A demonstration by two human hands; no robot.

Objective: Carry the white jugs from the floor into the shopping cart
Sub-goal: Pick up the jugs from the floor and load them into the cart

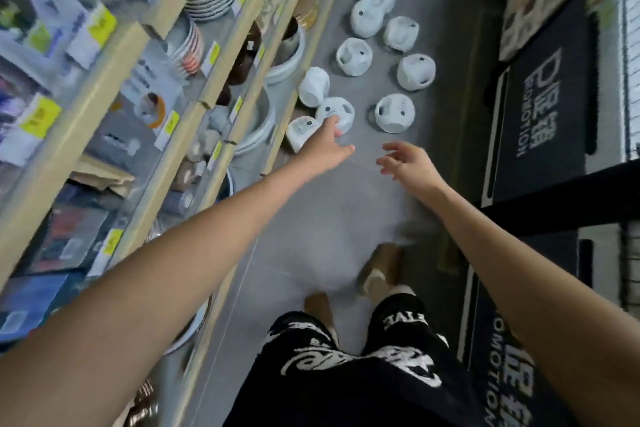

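Observation:
Several white jugs stand on the grey floor [339, 225] ahead of me. Nearest are one jug [337, 111] close to the shelf, a boxy one [300, 132] left of it and another [394, 113] to the right. More jugs [354, 56] sit farther back. My left hand [327, 146] stretches out with straight fingers, its tips in front of the nearest jug; whether it touches is unclear. My right hand [407, 163] hangs above bare floor, fingers loosely spread, holding nothing. A wire basket edge [632, 55] at the far right may be the shopping cart.
Wooden shelves [162, 135] of plates, bowls and boxed goods run along the left. Black promotion mats [543, 104] lie on the right. A black bar [561, 194] crosses at the right. My legs and feet [377, 270] stand on the floor below.

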